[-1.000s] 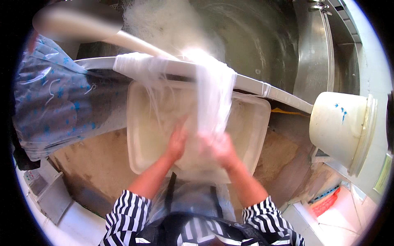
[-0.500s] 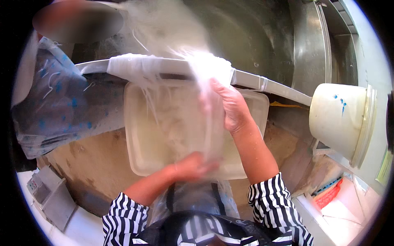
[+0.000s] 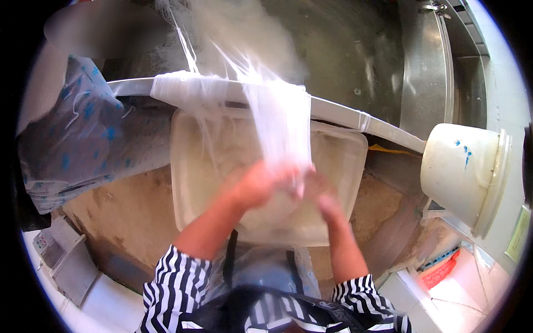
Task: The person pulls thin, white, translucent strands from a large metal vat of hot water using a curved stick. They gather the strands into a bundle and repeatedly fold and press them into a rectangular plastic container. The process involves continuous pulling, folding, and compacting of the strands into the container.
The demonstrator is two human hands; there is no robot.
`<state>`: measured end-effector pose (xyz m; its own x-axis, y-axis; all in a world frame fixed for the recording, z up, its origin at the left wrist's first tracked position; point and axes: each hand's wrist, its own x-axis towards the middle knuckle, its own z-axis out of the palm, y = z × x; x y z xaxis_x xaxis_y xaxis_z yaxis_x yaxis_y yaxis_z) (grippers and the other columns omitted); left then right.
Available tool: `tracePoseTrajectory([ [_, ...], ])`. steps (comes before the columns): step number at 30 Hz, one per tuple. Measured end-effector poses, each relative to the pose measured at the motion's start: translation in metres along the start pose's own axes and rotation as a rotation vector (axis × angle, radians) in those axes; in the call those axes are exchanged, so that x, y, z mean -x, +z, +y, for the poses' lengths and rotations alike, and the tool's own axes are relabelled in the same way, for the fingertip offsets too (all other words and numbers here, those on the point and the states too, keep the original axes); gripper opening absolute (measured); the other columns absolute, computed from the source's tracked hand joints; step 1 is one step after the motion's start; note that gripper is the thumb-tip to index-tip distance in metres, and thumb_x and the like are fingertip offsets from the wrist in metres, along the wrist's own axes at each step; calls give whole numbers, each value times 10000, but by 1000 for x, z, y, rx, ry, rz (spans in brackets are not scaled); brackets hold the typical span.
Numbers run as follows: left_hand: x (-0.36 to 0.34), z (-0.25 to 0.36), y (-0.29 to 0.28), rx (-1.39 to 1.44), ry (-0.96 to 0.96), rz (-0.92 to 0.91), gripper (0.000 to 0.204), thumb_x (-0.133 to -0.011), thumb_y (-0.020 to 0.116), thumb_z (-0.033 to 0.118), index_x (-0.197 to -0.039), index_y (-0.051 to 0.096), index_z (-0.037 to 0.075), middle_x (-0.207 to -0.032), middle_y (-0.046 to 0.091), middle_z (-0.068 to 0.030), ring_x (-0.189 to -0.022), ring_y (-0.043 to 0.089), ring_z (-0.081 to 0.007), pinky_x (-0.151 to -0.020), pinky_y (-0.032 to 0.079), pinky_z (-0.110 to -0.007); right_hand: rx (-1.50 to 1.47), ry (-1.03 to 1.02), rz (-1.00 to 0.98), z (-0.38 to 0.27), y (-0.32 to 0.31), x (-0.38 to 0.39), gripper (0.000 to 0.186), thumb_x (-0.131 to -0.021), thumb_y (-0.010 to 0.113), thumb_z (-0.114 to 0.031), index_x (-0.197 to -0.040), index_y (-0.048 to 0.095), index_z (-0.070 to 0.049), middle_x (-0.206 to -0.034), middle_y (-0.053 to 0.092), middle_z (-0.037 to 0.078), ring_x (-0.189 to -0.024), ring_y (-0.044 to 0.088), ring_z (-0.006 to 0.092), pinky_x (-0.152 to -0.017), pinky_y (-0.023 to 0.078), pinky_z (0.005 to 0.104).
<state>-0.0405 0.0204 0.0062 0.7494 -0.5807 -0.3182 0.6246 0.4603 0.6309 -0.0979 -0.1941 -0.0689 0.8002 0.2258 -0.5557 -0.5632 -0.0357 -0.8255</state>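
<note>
A sheet of white, noodle-like strands (image 3: 280,122) hangs over the metal rim (image 3: 341,111) of a large water vat. My left hand (image 3: 265,183) is closed on the lower end of this sheet, above a translucent white tub (image 3: 189,161). My right hand (image 3: 321,191) is just to the right of it, smeared by motion, so its fingers cannot be made out. A second, thinner bunch of strands (image 3: 186,89) drapes over the rim further left, trailing down over the tub.
A co-worker in a blue-patterned plastic apron (image 3: 89,150) stands at left. Cloudy water (image 3: 344,55) fills the vat behind the rim. A cream bucket (image 3: 452,166) sits at right. A grey appliance (image 3: 64,261) is at lower left, a red item (image 3: 438,269) at lower right.
My left hand has risen from low in the tub to the hanging strands. My right hand, high on the strands half a second ago, has moved down and to the right.
</note>
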Motion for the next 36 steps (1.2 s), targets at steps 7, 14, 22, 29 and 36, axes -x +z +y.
tracePoseTrajectory([
  [7,72,-105,-16,-734,-319,171,309,-835,456,177,-1097,459,13,-1008,528,-123,-965,477,-183,-854,362,-320,-458,182,-252,-142,78,-70,319,-829,466,-321,-964,509,-35,-733,542,55,-628,504,120,-581,431,283],
  [14,33,-66,-31,-320,285,636,441,-832,423,292,-1156,373,-3,-1027,502,-116,-962,459,-190,-812,373,-302,354,271,-412,-11,73,60,337,-796,511,-293,-1041,505,-61,-894,548,122,-827,518,211,-733,409,320],
  [22,6,-23,17,-398,-191,172,244,-840,463,255,-951,558,60,-791,554,-55,-663,536,-135,-607,438,-279,-213,126,-44,-44,23,-40,458,-847,365,-367,-1182,381,-56,-1172,424,164,-1072,420,257,-910,316,384],
  [29,56,-134,-5,-597,-36,605,447,-837,437,308,-1172,371,20,-1128,439,-150,-1064,407,-239,-910,306,-359,-158,141,-353,-129,75,-58,269,-817,488,-269,-952,535,-41,-675,548,31,-542,477,78,-486,382,217],
  [36,-37,10,-15,202,37,237,396,-859,390,318,-1073,447,-11,-829,561,-96,-780,541,-170,-730,423,-297,575,289,-438,23,57,33,359,-786,526,-211,-1103,457,-58,-977,511,80,-893,482,151,-749,397,289],
])
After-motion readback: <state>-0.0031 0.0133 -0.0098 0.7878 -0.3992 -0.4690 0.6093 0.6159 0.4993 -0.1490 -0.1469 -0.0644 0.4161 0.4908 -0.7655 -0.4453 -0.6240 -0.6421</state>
